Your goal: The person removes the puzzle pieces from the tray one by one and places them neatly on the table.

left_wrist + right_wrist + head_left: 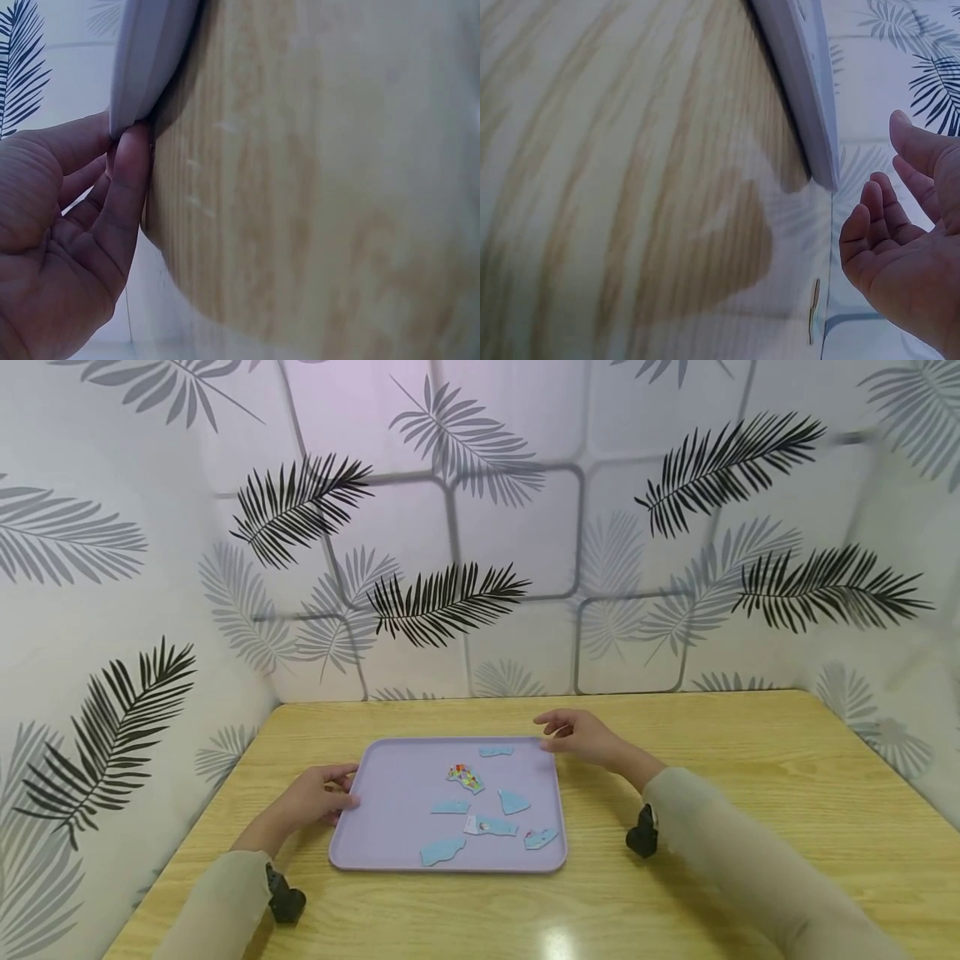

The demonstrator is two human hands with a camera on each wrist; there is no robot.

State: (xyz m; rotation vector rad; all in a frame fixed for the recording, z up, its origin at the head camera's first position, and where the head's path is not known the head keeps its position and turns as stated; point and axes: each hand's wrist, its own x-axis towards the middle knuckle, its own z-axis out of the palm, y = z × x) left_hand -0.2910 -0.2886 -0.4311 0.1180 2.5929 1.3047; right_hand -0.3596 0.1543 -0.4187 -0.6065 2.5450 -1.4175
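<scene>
A lilac rectangular tray (390,835) lies on the wooden table, with several irregular light-blue pieces (442,851) spread over its middle and right side. One piece (466,778) carries a multicoloured pattern. At the tray's left rim, my left hand (311,795) pinches the edge between thumb and fingers; the left wrist view shows the tray rim (146,71) between them. Near the far right corner hovers my right hand (585,739), its fingers loosely bent. In the right wrist view, a gap separates this hand (911,240) from the tray edge (802,90).
The wood-grain table (712,760) extends to both sides of the tray and in front of it. Behind it and at the sides hangs a pale leaf-patterned covering (517,643). Black devices are strapped to the left wrist (285,897) and right wrist (642,835).
</scene>
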